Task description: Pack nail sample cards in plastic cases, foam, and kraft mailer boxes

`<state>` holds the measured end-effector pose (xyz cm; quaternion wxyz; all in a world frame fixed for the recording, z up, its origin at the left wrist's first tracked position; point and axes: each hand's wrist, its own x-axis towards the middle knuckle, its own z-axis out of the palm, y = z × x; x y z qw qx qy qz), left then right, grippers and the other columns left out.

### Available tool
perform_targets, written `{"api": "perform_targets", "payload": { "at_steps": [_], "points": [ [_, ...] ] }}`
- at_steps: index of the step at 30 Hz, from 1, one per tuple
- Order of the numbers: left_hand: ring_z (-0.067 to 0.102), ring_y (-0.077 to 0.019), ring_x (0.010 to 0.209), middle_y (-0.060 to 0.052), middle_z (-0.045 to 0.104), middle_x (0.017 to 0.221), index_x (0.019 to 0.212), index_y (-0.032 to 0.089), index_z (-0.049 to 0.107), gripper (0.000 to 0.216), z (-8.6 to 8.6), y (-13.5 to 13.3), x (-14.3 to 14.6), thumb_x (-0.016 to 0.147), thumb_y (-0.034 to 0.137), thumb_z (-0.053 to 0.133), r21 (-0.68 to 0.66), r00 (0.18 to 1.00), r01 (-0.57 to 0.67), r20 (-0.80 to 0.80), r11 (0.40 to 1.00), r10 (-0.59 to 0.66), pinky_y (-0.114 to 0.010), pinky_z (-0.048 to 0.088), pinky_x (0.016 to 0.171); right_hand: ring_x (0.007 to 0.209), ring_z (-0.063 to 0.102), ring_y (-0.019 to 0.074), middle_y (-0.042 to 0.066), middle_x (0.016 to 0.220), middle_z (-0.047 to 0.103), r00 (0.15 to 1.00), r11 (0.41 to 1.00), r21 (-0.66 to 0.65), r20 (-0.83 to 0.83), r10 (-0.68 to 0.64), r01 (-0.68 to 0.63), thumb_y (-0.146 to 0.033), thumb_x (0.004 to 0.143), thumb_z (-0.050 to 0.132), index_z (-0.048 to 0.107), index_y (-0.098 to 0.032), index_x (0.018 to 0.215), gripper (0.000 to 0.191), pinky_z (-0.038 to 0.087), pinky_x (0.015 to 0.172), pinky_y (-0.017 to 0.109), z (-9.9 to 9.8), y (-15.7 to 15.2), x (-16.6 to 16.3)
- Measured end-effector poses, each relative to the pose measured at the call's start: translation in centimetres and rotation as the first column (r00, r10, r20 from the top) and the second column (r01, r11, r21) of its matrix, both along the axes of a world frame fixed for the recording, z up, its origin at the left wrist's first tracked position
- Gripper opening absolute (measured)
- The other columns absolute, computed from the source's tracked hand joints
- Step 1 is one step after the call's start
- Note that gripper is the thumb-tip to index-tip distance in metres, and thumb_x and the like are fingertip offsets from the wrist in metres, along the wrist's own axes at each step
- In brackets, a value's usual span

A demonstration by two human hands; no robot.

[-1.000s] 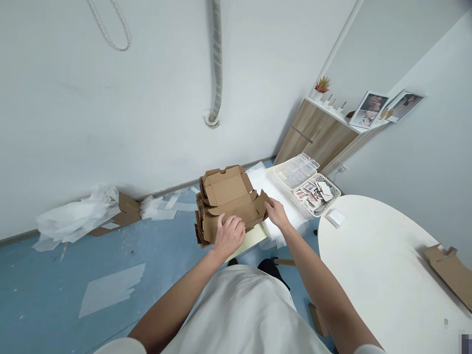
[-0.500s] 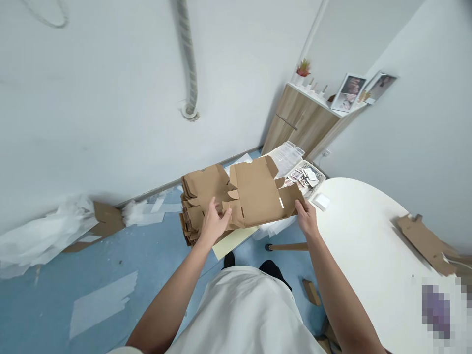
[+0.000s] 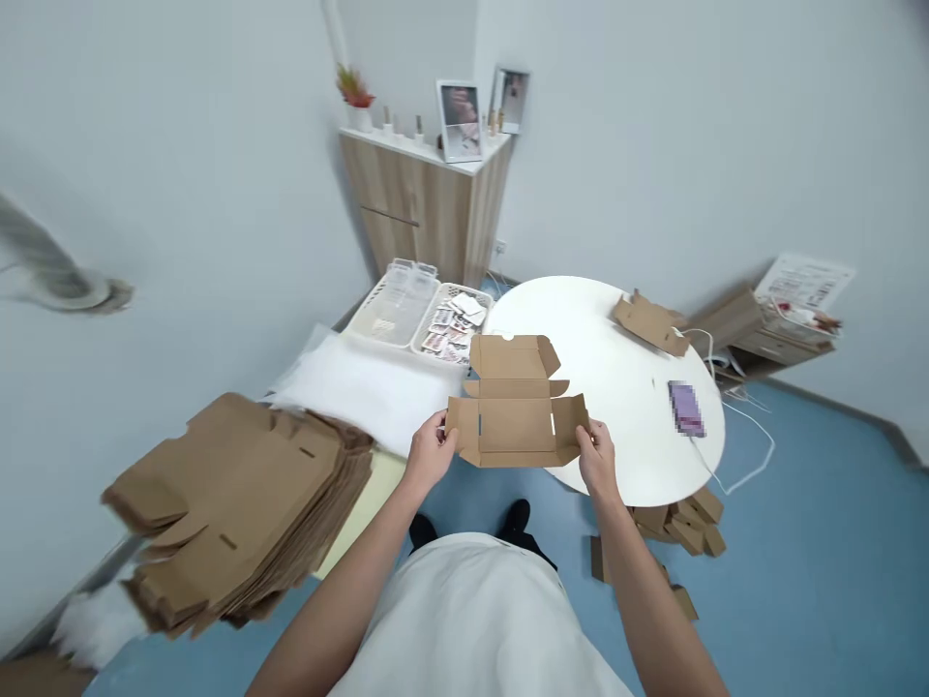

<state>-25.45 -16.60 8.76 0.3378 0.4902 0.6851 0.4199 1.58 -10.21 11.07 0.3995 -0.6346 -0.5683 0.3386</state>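
Observation:
An unfolded brown cardboard box [image 3: 517, 424], die-cut with flaps and slots, is held up in front of me by both hands. My left hand [image 3: 430, 453] pinches its left side flap, thumb on top. On the opposite side flap, my right hand [image 3: 598, 459] is closed in the same way. The far panel of the box overlaps the near left edge of the round white table [image 3: 616, 407] from my viewpoint. To the left lies a thick stack of flat cardboard boxes [image 3: 247, 484], apart from my hands.
Beyond the stack are a white plastic-looking sheet [image 3: 363, 387], a translucent bin [image 3: 396, 310] and a white basket [image 3: 454, 324] of small packets. Another flat cardboard piece [image 3: 649, 322] and a blurred purple item [image 3: 686, 409] rest on the table. Several small cartons [image 3: 689, 523] lie on the floor.
My view has swung right, toward the table. The held box has moved away from the stack, and its side panels now tilt up. My left hand has closed on its left flap.

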Motion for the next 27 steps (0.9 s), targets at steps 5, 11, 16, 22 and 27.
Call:
{"api": "perform_targets", "payload": {
  "at_steps": [5,11,16,22,27],
  "points": [
    [0.055,-0.013,0.074,-0.007,0.057,0.093,0.108,0.016,0.052,0.034,-1.1,4.1,8.2,0.074,0.019,0.046,0.047,0.982,0.13,-0.144,0.99,-0.122,-0.027,0.046,0.07,0.075,0.052,0.0181,0.004,0.087,0.055,1.0,0.996,-0.091,0.024,-0.004,0.006,-0.029,0.07,0.044,0.059,-0.021,0.104,0.037,0.043,0.066,0.031,-2.4,0.0,9.0],
    [0.054,-0.0133,0.074,-0.006,0.058,0.093,0.109,0.016,0.051,0.036,-3.0,8.5,14.9,0.074,0.017,0.046,-0.011,0.954,0.245,-0.173,0.969,-0.243,-0.029,0.046,0.071,0.068,0.056,0.0145,0.006,0.106,0.057,0.997,0.977,-0.212,-0.07,0.016,-0.03,-0.026,0.069,0.045,0.049,-0.02,0.117,0.048,0.046,0.064,0.03,-4.1,1.6,16.3],
    [0.053,-0.0115,0.064,-0.003,0.057,0.083,0.112,0.015,0.049,0.04,-4.5,11.5,18.5,0.073,0.023,0.048,-0.087,0.973,0.189,-0.119,0.978,-0.198,-0.029,0.046,0.067,0.068,0.06,0.0133,0.007,0.102,0.058,0.998,0.967,-0.251,-0.044,-0.055,0.042,-0.027,0.069,0.046,0.046,-0.017,0.118,0.05,0.048,0.065,0.028,-6.0,3.0,19.7],
    [0.055,-0.0134,0.07,-0.004,0.057,0.082,0.11,0.016,0.05,0.038,-6.2,13.4,21.0,0.074,0.027,0.049,-0.158,0.982,0.129,-0.118,0.979,-0.148,-0.028,0.046,0.067,0.07,0.061,0.0124,0.008,0.107,0.058,0.998,0.956,-0.291,-0.056,-0.042,0.024,-0.022,0.07,0.044,0.041,-0.02,0.122,0.053,0.048,0.07,0.03,-8.0,3.8,21.1],
    [0.058,-0.0137,0.074,-0.007,0.056,0.092,0.113,0.014,0.046,0.039,-6.7,15.4,20.6,0.076,0.025,0.047,-0.269,0.99,0.085,-0.086,0.959,-0.111,-0.029,0.048,0.068,0.078,0.061,0.0144,0.009,0.11,0.055,0.994,0.954,-0.298,-0.087,-0.069,0.04,-0.024,0.072,0.044,0.038,-0.019,0.124,0.053,0.048,0.076,0.032,-8.9,5.1,20.7]
  ]
}}
